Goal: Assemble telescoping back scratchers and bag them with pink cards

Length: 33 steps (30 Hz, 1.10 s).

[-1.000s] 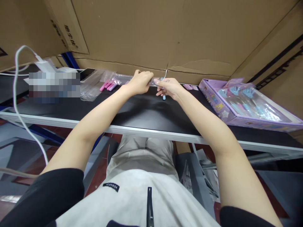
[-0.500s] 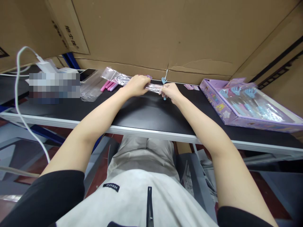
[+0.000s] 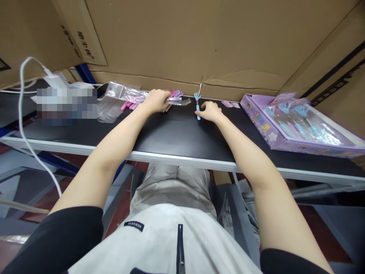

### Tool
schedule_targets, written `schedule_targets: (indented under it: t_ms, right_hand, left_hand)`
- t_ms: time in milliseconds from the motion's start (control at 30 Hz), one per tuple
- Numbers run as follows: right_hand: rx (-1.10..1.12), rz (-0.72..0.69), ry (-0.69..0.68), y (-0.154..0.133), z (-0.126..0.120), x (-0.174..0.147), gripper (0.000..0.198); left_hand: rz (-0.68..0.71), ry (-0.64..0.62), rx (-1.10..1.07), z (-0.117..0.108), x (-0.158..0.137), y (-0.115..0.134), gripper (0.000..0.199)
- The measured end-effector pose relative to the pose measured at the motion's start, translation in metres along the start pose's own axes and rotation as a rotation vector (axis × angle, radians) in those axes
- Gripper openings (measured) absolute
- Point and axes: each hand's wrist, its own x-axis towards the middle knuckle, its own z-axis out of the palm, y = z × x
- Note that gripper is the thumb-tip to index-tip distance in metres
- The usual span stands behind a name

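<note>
My left hand (image 3: 156, 100) is closed on a long clear plastic sleeve (image 3: 129, 94), which sticks out on both sides of the fist. Right of it, a back scratcher (image 3: 197, 107) with a light blue hand-shaped head and blue handle lies on the black table. My right hand (image 3: 210, 111) is beside that handle, thumb and forefinger apart, the thumb tip across the handle; no firm grip shows. Behind my left hand are pink and purple claw heads (image 3: 175, 93) of more scratchers. Their pink handles (image 3: 128, 105) show left of the wrist, partly covered by the sleeve.
A purple display box (image 3: 281, 140) with bagged blue scratchers stands at the right. More clear sleeves (image 3: 108, 110) lie at the left, near a white cable (image 3: 21, 95). Small pink cards (image 3: 230, 104) lie at the back, before a cardboard wall (image 3: 159, 42).
My left hand has moved slightly left with the sleeve. My right hand has let go of the sleeve's end and opened beside the blue scratcher's handle.
</note>
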Motion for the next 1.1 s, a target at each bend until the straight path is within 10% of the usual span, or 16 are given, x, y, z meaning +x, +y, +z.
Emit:
schedule_targets:
  t_ms: [367,633,1100]
  right_hand:
    - [-0.097,0.103,-0.006,0.026,-0.015,0.013,0.031]
    - [0.283,-0.136,0.112,0.054,-0.056,0.018,0.02]
    - [0.403,-0.109,0.033,0.037,-0.071,0.0,0.025]
  left_hand:
    - [-0.039,-0.047,0.057,0.002,0.002,-0.021,0.03]
    - [-0.036,0.011,-0.024,0.012,0.007,-0.034,0.023]
    - [-0.018,-0.021,-0.066,0.009,0.005,-0.034,0.015]
